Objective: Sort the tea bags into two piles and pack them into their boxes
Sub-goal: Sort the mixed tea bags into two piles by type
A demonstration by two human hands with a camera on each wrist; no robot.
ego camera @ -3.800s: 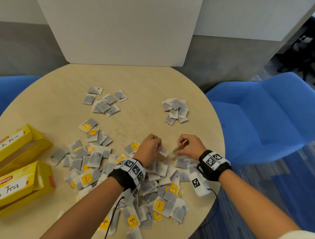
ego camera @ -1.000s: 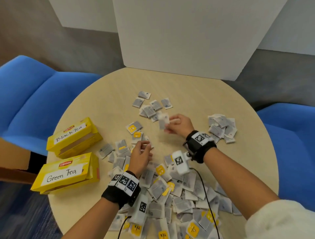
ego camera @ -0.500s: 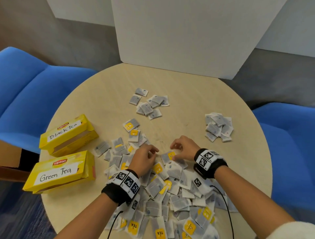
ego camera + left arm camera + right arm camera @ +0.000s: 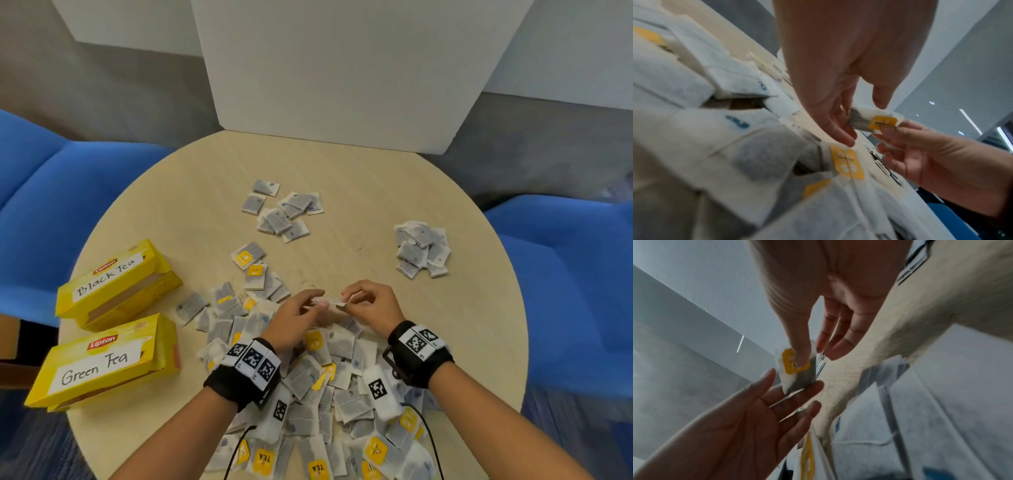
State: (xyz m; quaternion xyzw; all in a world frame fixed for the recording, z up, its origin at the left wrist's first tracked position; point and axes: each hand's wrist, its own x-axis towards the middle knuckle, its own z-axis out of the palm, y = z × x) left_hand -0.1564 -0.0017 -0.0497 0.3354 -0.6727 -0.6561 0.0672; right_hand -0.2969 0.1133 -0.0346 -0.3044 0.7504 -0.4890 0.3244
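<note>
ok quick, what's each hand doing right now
left hand: fingers touching the near end of the tea bag, grip unclear.
right hand: pinching the same tea bag at its yellow tag.

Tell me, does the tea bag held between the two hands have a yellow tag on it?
Yes: the left wrist view shows the tea bag, pinched by the right hand with the left hand at its other end, bearing a yellow tag.

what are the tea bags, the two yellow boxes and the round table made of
Tea bag pinched between both hands: thin white filter paper, matte and fibrous; dark leaves show through, with a yellow paper tag. Boxes: printed cardboard, slightly glossy, brown raw board at the open flaps. Table: pale wood-grain top, matte, probably laminate rather than solid wood.
</note>
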